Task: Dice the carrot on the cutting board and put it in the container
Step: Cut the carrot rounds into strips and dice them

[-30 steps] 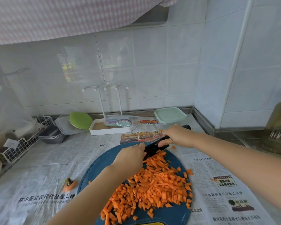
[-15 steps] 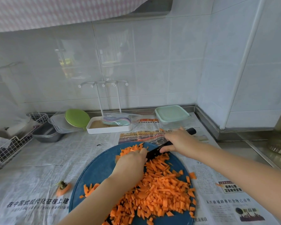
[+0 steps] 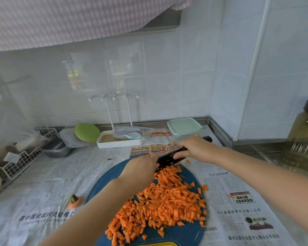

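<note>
dicing looks nearly done: right hand fingers wrapped round the knife handle, left hand fingers curled beside the blade, hold unclear; diced carrot heaped on cutting board wrist-side of both; next needs lidded container past the right fingers opened, then scooping.

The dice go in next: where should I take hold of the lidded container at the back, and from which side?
Probably grip the container by its left and right walls under the lid rim, coming from the front and above: the tiled wall stands close behind and beside it, and the flat lid shows no handle.
</note>
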Demonstrator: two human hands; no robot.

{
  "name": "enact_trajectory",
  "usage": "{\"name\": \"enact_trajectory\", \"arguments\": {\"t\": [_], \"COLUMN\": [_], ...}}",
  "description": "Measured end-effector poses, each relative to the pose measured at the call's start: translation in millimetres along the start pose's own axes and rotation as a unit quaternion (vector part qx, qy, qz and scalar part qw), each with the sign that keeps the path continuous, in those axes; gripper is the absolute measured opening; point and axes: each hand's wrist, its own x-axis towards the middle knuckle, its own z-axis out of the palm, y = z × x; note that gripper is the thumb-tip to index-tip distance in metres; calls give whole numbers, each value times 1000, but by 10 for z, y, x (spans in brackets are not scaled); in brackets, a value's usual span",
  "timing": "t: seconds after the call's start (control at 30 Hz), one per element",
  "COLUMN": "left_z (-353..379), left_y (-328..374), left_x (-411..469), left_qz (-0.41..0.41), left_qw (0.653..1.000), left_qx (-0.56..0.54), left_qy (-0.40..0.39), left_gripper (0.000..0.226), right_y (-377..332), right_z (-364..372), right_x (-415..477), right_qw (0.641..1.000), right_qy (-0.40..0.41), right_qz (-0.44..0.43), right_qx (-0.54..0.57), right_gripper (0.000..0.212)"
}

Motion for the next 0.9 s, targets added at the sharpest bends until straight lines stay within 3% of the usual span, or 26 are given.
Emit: {"name": "enact_trajectory", "arguments": {"t": [0.17, 0.63, 0.9], "left_z": [91, 216, 349], "left_y": [54, 62, 124], "left_x": [-55, -38, -126], "left_qz": [11, -7, 8], "left_qw": [1000, 998, 1000], "left_qx": [-6, -41, -11], "left_qy": [-19, -41, 6], "left_gripper": [19, 16, 17], "right_y": [22, -23, -61], "right_z": [120, 209, 352], "right_x": [-54, -88, -196], "right_qw": [999, 995, 983], "right_qy": [-21, -20, 21], "right_qz": [10, 12, 31], "right_qx": [-36, -94, -179], "right_gripper": [47, 49, 60]}}
